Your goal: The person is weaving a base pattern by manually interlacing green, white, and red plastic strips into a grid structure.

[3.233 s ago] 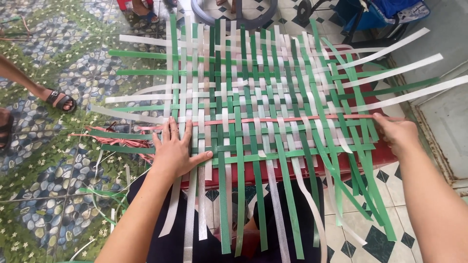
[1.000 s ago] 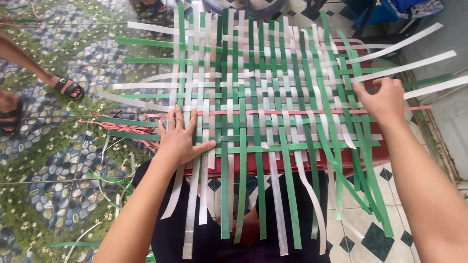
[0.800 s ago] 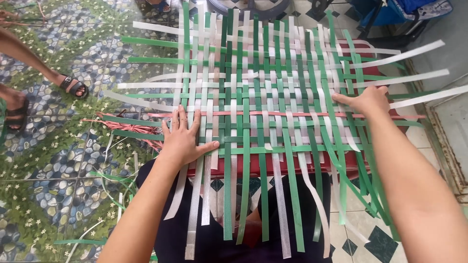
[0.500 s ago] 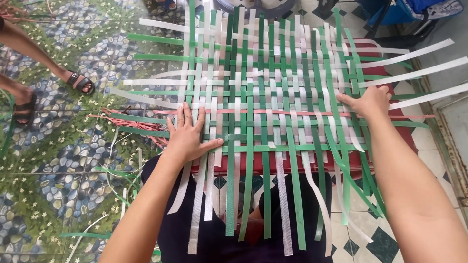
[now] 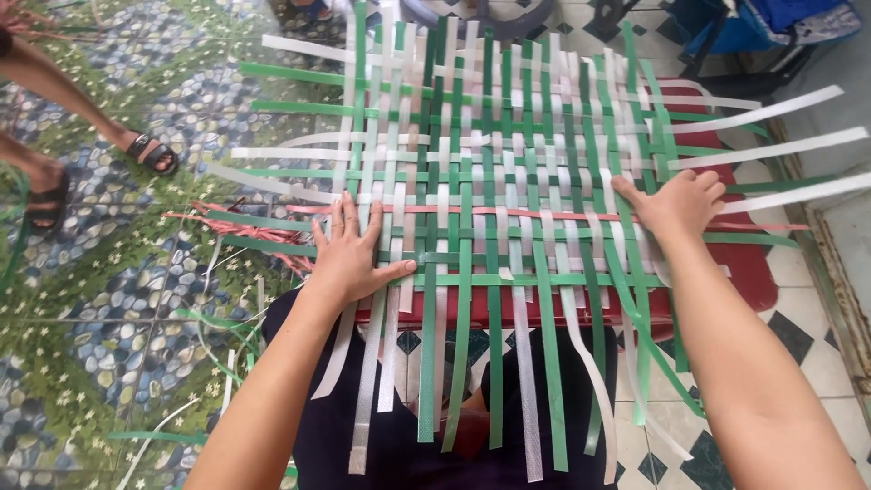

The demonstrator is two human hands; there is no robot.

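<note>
A flat mat woven of green and white plastic strips (image 5: 508,154) lies over a red stool (image 5: 753,272) in front of me. One thin pink strip (image 5: 472,211) runs crosswise through the weave. My left hand (image 5: 354,254) presses flat on the mat's near left part, fingers spread, thumb pointing right. My right hand (image 5: 676,204) lies palm down on the mat's right side, over the pink strip. Neither hand grips anything. Loose strip ends hang toward my lap.
Another person's sandalled feet (image 5: 150,154) stand at the far left on pebble-patterned flooring. Pink and green strip scraps (image 5: 245,231) lie left of the mat. A blue seat (image 5: 771,27) stands at the back right, on black-and-white tiles.
My right hand slid leftward from the mat's right edge onto the weave and flattened there. My left hand stayed pressed in place. The view shifted slightly.
</note>
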